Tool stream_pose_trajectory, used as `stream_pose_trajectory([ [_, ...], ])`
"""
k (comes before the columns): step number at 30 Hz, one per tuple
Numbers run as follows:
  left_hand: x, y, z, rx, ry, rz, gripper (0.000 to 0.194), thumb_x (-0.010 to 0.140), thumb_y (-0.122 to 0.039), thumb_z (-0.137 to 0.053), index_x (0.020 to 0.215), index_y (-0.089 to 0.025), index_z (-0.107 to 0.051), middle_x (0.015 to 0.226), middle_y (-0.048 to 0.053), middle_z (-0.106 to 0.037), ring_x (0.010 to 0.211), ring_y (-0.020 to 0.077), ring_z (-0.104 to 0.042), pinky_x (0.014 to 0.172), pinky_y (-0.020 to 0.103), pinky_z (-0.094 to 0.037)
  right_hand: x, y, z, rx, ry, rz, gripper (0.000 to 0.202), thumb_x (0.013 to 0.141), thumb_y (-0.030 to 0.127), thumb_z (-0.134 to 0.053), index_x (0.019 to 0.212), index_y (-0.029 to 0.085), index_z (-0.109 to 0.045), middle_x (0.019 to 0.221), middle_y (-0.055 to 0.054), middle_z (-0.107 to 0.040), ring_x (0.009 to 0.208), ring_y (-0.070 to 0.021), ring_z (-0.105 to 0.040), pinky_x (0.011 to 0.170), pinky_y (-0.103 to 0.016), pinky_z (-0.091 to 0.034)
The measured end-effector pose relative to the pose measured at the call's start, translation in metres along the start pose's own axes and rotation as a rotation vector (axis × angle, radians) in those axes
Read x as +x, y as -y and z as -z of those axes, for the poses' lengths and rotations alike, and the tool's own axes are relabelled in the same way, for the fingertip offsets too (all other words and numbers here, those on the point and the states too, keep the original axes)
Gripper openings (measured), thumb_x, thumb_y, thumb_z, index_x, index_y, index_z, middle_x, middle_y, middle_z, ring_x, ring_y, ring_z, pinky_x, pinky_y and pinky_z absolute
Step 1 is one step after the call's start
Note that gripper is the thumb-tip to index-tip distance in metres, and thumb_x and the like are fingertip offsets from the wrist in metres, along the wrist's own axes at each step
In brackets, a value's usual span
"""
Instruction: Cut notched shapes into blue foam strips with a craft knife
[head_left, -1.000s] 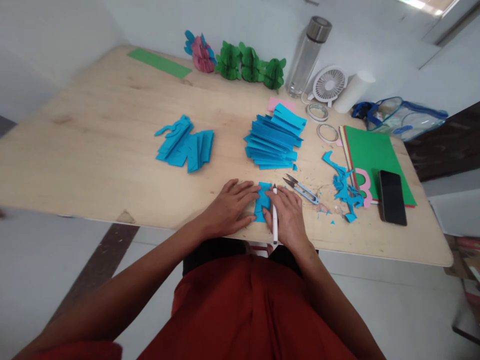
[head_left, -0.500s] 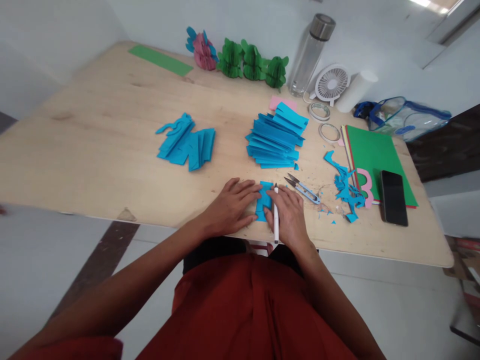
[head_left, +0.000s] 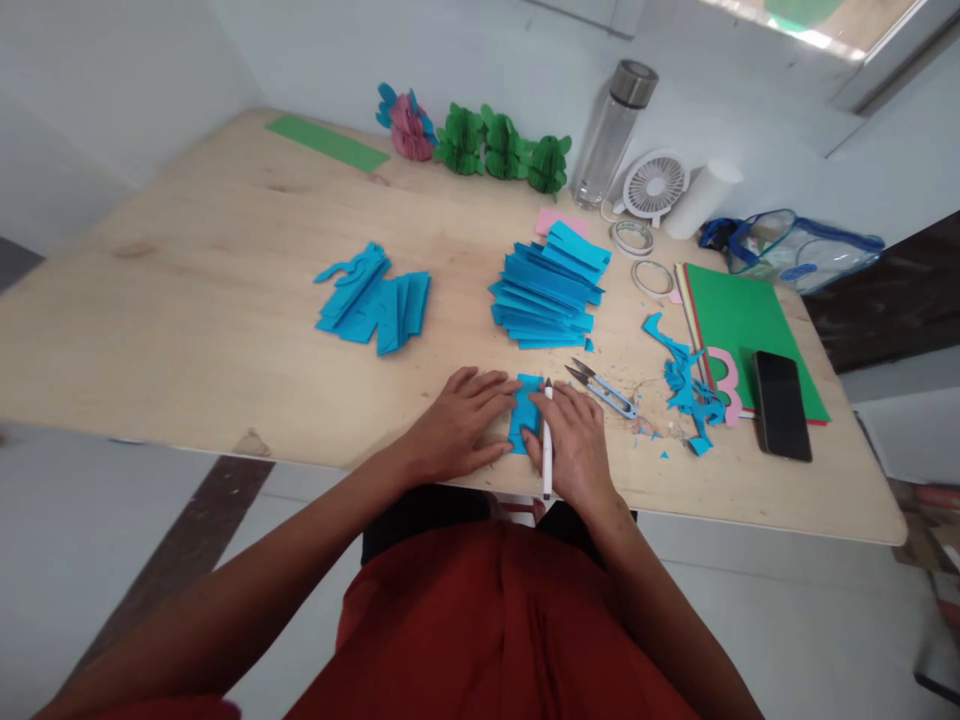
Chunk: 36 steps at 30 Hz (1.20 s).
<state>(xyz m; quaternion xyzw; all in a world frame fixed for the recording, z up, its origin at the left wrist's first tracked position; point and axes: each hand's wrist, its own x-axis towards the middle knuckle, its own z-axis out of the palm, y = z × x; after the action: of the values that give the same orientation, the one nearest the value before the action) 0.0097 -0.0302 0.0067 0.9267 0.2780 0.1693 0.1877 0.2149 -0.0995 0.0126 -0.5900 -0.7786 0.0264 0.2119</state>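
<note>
A small blue folded paper piece [head_left: 526,412] lies on the table close to its front edge, between my two hands. My left hand [head_left: 459,425] rests flat with its fingers stretched out, the fingertips on the paper's left edge. Held in my right hand [head_left: 577,442] is a white marker pen [head_left: 547,455], lying along the fingers with its dark tip pointing away from me. Fingers of that hand also touch the paper's right side. Thread snips [head_left: 602,388] with light blue handles lie just right of the right hand, blades apart.
Beyond my hands sit a stack of blue folded strips [head_left: 551,290] and a smaller blue pile [head_left: 375,300]. Blue scraps [head_left: 686,385], a phone [head_left: 781,405] and green sheets [head_left: 750,310] lie right. Green paper shapes [head_left: 502,145], a bottle [head_left: 611,135] and a fan [head_left: 655,187] line the back.
The camera view has tilted slightly, so everything sits a little lower in the picture. My hands, the pen and the paper keep nearly the same places on the table.
</note>
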Motion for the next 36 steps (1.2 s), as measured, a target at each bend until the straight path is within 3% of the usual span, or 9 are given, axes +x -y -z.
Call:
stream_pose_trajectory([
  [23,-0.0016,-0.0022,0.0012,0.032,-0.025,-0.012,0.051,0.091,-0.04,-0.055,0.134,-0.015,-0.051,0.146,0.017,-0.053,0.14,0.0328,-0.041,0.117,0.056,-0.025,0.0003,0.0002,0.0008,-0.006,-0.004,0.015,0.03,0.092,0.029,-0.056,0.12,0.019,-0.062,0.129,-0.013,-0.065,0.129,-0.0308,-0.049,0.107,-0.048,-0.035],
  [36,-0.0019,-0.0034,0.0009,0.032,-0.036,-0.008,0.052,0.091,-0.039,-0.053,0.139,-0.019,-0.049,0.146,0.014,-0.053,0.139,0.0329,-0.043,0.117,0.056,-0.026,0.0006,0.0,-0.0004,-0.014,-0.007,0.008,0.032,0.093,0.031,-0.056,0.122,0.022,-0.062,0.128,-0.012,-0.066,0.131,-0.0305,-0.049,0.105,-0.048,-0.036],
])
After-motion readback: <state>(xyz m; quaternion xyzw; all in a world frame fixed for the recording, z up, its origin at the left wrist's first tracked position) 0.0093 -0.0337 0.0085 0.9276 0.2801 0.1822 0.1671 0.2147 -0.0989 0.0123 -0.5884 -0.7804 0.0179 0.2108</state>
